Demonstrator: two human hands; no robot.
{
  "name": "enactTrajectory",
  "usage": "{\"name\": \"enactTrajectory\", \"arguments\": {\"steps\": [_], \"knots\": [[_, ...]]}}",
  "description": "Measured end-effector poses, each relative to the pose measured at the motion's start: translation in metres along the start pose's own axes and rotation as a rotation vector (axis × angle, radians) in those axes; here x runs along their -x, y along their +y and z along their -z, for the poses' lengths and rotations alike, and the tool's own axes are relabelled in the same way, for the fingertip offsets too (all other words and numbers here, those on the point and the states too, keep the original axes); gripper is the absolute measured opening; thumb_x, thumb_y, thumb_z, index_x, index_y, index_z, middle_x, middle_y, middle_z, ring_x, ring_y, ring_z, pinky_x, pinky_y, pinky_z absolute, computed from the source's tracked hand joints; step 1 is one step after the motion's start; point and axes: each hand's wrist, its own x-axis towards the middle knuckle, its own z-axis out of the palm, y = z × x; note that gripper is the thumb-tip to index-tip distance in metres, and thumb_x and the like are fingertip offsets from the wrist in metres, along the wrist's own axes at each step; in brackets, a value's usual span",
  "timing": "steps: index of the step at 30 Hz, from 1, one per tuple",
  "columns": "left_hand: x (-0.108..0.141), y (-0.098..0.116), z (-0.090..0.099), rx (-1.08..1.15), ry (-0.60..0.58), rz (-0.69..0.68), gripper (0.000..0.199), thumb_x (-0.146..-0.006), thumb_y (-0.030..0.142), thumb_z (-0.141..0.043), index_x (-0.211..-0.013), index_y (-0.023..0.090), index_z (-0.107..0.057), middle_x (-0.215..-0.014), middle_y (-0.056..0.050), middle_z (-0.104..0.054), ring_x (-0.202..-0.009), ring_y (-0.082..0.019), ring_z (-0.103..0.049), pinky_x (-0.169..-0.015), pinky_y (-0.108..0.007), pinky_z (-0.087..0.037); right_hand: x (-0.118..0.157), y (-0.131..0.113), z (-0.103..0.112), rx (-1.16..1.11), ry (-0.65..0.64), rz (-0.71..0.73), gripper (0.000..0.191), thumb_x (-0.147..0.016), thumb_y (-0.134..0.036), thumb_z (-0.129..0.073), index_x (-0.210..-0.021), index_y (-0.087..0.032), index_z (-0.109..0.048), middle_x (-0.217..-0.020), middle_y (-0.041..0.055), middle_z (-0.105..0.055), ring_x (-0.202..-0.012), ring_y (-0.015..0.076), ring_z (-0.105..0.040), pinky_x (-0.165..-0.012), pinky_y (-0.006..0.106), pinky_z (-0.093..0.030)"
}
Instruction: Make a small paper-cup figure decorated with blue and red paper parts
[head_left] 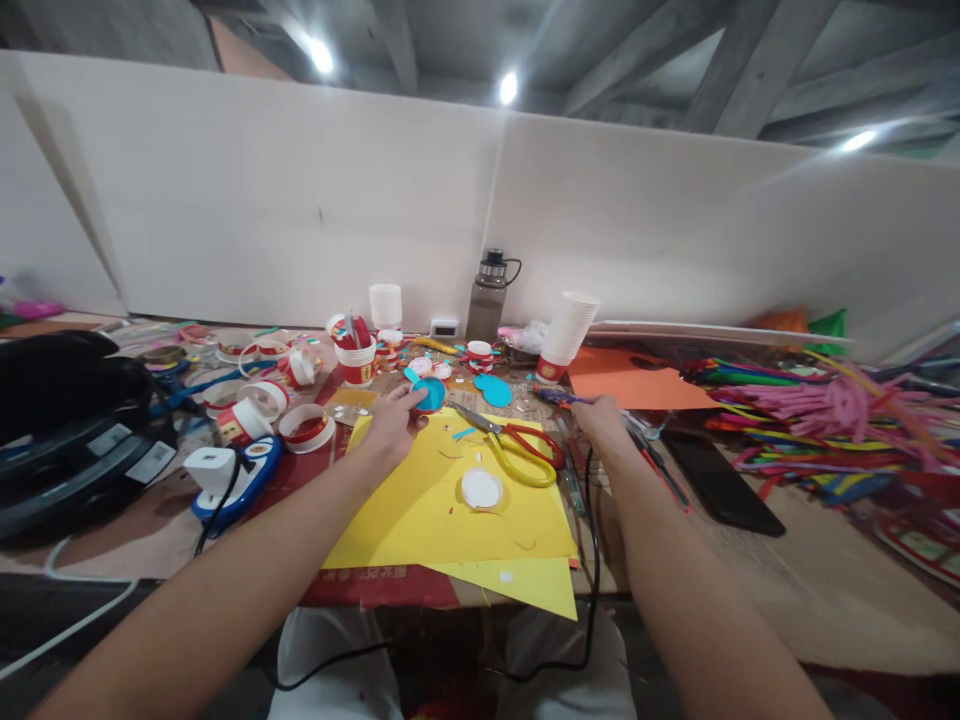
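My left hand (397,422) pinches a round blue-topped disc (430,396) with a paler blue strip at its upper left. At the right, my right hand (598,418) is closed on the handle end of a dark blue tool (559,397), from which a black cable seems to run down. Scissors (517,447) with red and yellow handles lie open on yellow paper (420,500) between my hands. A white disc (481,488) rests on the same paper. Just behind the scissors is a blue cutout (493,390).
Stacked paper cups (570,335) and a bottle (487,297) stand at the back. A phone (720,482) and colourful pipe cleaners (832,410) lie right. Cut cup rings (307,428) and a blue power strip (241,485) sit left. Orange paper (637,382) lies behind my right hand.
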Motion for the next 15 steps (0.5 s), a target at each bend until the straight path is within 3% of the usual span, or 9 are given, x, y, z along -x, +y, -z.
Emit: {"name": "enactTrajectory", "arguments": {"steps": [4,9,12,15], "knots": [[0.000,0.000,0.001,-0.020,0.017,-0.007,0.027,-0.059,0.020,-0.078,-0.073,0.017,-0.055,-0.062,0.004,-0.057,-0.051,-0.006,-0.050,-0.040,-0.016,-0.030,-0.001,-0.001,0.002,-0.013,0.106,-0.007,0.040,-0.059,-0.025,-0.072,-0.092,-0.017,-0.052,-0.069,0.0034,-0.059,-0.064,0.0187,-0.055,-0.056,0.028,-0.042],[0.001,-0.001,0.000,-0.054,0.016,-0.006,0.028,-0.058,0.022,-0.078,-0.074,0.017,-0.056,-0.063,0.003,-0.059,-0.051,-0.006,-0.051,-0.040,-0.015,-0.031,0.002,-0.011,0.004,-0.099,0.175,0.041,0.048,-0.061,-0.024,-0.067,-0.103,-0.020,-0.045,-0.082,0.0020,-0.059,-0.067,0.0155,-0.055,-0.059,0.026,-0.045],[0.000,-0.003,0.000,-0.073,0.009,-0.006,0.029,-0.057,0.024,-0.079,-0.074,0.016,-0.057,-0.062,0.003,-0.059,-0.050,-0.006,-0.050,-0.040,-0.015,-0.031,0.008,-0.020,0.002,-0.417,0.163,0.123,0.047,-0.059,-0.021,-0.064,-0.101,-0.022,-0.043,-0.078,-0.0031,-0.055,-0.059,0.0113,-0.050,-0.052,0.022,-0.042],[0.000,-0.004,0.001,-0.089,-0.001,-0.006,0.030,-0.056,0.026,-0.080,-0.074,0.017,-0.057,-0.061,0.004,-0.058,-0.048,-0.005,-0.048,-0.041,-0.015,-0.031,0.016,-0.026,-0.003,-0.721,0.012,0.145,0.034,-0.057,-0.021,-0.061,-0.085,-0.022,-0.044,-0.065,-0.0063,-0.048,-0.051,0.0089,-0.044,-0.045,0.020,-0.037]]}}
